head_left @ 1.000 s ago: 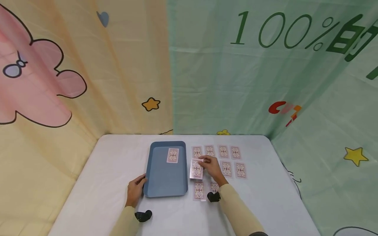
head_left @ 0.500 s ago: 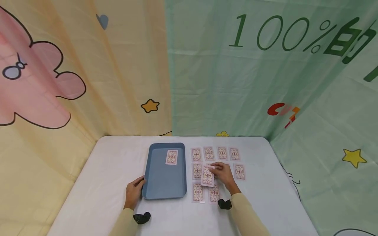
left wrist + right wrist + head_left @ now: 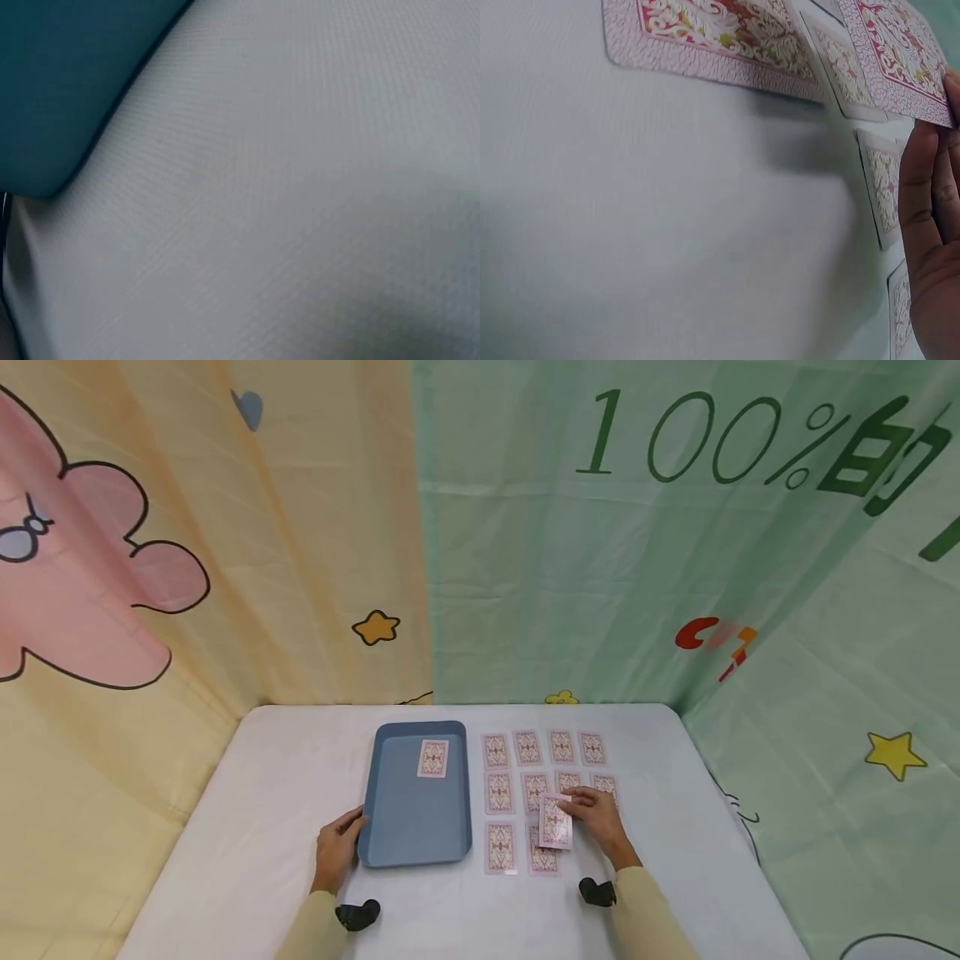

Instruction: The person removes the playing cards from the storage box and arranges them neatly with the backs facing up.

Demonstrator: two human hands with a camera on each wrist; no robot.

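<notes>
My right hand [image 3: 598, 818] pinches a patterned playing card [image 3: 555, 822] by its upper right edge, back side up. That card overlaps a lower-row card [image 3: 543, 858] from above in the head view; in the right wrist view the pinched card [image 3: 900, 56] is tilted, raised off the table. Several more face-down cards lie in rows around it, one partly behind my fingers. My left hand [image 3: 336, 852] holds the left edge of a blue tray [image 3: 416, 839]; just where its fingers end is partly hidden. One card [image 3: 432, 758] lies face down inside the tray, near its far end.
A white-covered table [image 3: 285, 777] bears everything. Printed curtains [image 3: 525, 568] stand behind it and along both sides. The tray sits left of the card rows, with a narrow gap between. The left wrist view holds only the tray's corner [image 3: 60, 112] and cloth.
My right hand has moved right and nearer with the pinched card, from over the middle row's left end to above the lower row. My left hand stays at the tray.
</notes>
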